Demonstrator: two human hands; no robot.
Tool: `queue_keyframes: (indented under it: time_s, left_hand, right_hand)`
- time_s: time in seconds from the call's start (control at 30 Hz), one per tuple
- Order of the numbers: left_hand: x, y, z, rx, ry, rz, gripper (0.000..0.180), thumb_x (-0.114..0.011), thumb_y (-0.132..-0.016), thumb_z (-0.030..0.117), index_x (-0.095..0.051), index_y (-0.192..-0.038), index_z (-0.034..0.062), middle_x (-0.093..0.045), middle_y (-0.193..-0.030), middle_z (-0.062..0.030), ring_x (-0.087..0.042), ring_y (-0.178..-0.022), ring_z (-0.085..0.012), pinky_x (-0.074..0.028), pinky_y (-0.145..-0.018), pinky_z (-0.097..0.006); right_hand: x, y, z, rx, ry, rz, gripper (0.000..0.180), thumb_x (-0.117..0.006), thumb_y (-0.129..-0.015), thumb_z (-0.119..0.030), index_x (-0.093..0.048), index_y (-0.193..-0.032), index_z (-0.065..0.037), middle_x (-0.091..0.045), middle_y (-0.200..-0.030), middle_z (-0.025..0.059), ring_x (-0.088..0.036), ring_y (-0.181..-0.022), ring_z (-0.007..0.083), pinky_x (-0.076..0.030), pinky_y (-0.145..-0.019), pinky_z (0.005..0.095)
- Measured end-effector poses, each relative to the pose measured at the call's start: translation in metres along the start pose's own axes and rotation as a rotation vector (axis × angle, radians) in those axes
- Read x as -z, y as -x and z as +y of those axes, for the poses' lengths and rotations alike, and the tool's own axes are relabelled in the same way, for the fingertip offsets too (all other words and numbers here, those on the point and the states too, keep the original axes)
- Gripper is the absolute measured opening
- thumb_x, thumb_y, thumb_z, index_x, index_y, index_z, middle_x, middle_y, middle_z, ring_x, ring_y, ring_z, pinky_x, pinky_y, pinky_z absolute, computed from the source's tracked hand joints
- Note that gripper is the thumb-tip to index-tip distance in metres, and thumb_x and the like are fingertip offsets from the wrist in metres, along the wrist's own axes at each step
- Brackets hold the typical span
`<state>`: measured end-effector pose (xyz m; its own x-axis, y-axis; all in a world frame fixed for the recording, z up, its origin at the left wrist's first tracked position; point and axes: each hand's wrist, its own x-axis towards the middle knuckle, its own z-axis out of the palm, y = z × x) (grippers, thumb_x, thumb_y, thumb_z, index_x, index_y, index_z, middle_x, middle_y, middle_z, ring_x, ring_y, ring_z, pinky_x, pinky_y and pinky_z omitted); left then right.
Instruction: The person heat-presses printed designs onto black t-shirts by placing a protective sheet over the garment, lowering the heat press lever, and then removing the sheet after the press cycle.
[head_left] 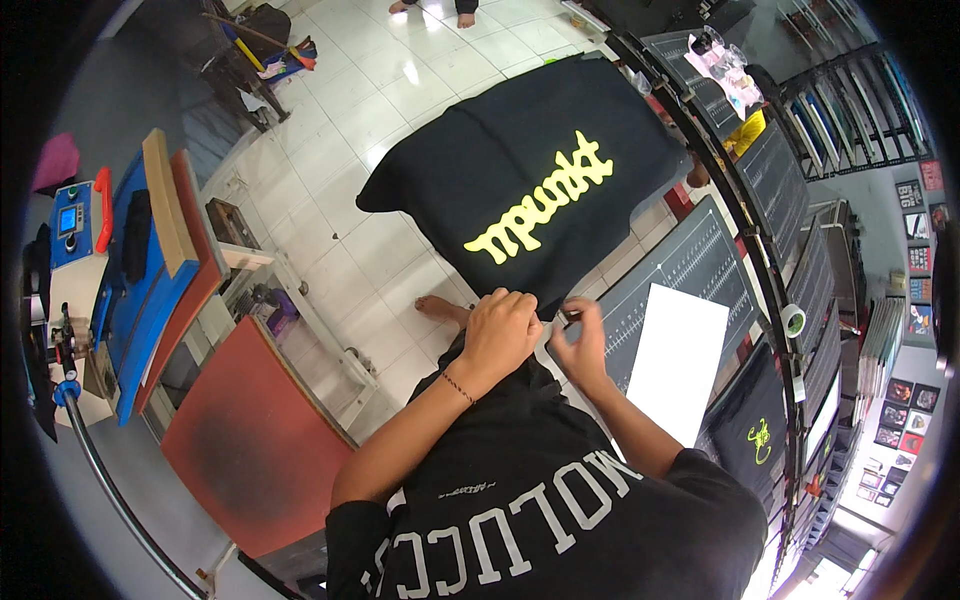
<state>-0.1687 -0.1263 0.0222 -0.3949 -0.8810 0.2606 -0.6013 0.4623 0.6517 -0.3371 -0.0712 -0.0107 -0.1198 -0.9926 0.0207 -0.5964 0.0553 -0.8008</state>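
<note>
A black T-shirt [520, 160] with a yellow printed design [540, 210] lies stretched over a board in front of me. My left hand [500, 330] is closed on the shirt's near hem. My right hand [580, 340] pinches the same hem just to the right, close to the left hand. A bare foot [440, 308] shows on the tiled floor below the shirt's edge.
A dark gridded cutting mat [690, 265] with a white sheet [680, 355] lies to the right. A heat press [130, 260] with a red pad [250, 450] stands at the left. A tape roll [793, 321] and another black garment [750, 430] sit far right. Another person's feet [432, 10] show at the top.
</note>
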Motion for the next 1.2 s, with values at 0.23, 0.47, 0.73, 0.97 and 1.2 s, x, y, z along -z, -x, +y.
queue_keyframes:
  time_s: [0.23,0.47,0.73,0.97,1.2]
  left_hand:
    - [0.042,-0.009,0.003,-0.036,0.14,0.244,0.01,-0.065,-0.078,0.007,-0.065,-0.087,0.0027,-0.065,-0.091,-0.0109,-0.059,-0.09,-0.0313,-0.047,-0.081,-0.042]
    - [0.043,0.088,-0.127,0.895,0.624,0.485,0.028,-0.052,-0.099,0.028,-0.061,-0.107,0.0028,-0.063,-0.101,-0.009,-0.06,-0.091,-0.0197,-0.049,-0.08,-0.034]
    - [0.036,0.052,-0.138,1.108,1.785,0.508,0.053,-0.051,-0.097,0.047,-0.056,-0.121,0.0,-0.062,-0.115,-0.015,-0.06,-0.099,-0.0249,-0.048,-0.088,-0.04]
    - [0.032,0.019,-0.177,1.376,1.27,0.62,0.067,-0.052,-0.091,0.061,-0.056,-0.109,-0.0036,-0.059,-0.096,-0.0127,-0.057,-0.089,-0.0281,-0.047,-0.087,-0.042]
    - [0.045,-0.024,-0.26,0.816,2.04,0.628,0.051,-0.046,-0.097,0.048,-0.062,-0.113,0.0016,-0.067,-0.111,-0.0137,-0.065,-0.095,-0.03,-0.051,-0.091,-0.045]
  right_hand:
    - [-0.042,-0.028,0.003,0.075,0.275,-0.685,0.052,-0.069,-0.08,-0.049,-0.066,-0.098,0.0,-0.068,-0.083,0.02,-0.065,-0.069,0.0338,-0.05,-0.065,0.045]
    - [-0.021,-0.051,-0.042,-0.643,-0.255,-0.942,0.061,-0.071,-0.079,-0.058,-0.07,-0.087,0.002,-0.068,-0.081,0.013,-0.063,-0.078,0.0213,-0.048,-0.064,0.0337]
    - [-0.008,-0.057,-0.069,-0.526,-1.184,-0.864,0.055,-0.059,-0.094,-0.024,-0.042,-0.139,0.003,-0.055,-0.136,0.0166,-0.053,-0.125,0.0299,-0.038,-0.109,0.0486]
    - [-0.009,-0.063,-0.07,-0.467,-1.377,-0.828,0.052,-0.053,-0.096,-0.027,-0.044,-0.138,0.003,-0.056,-0.135,0.0158,-0.055,-0.124,0.0288,-0.041,-0.106,0.0486]
    - [0.016,-0.067,-0.101,-0.297,-1.116,-0.722,0.065,-0.065,-0.082,-0.005,-0.038,-0.14,0.004,-0.054,-0.133,0.0186,-0.055,-0.122,0.0337,-0.043,-0.105,0.0474]
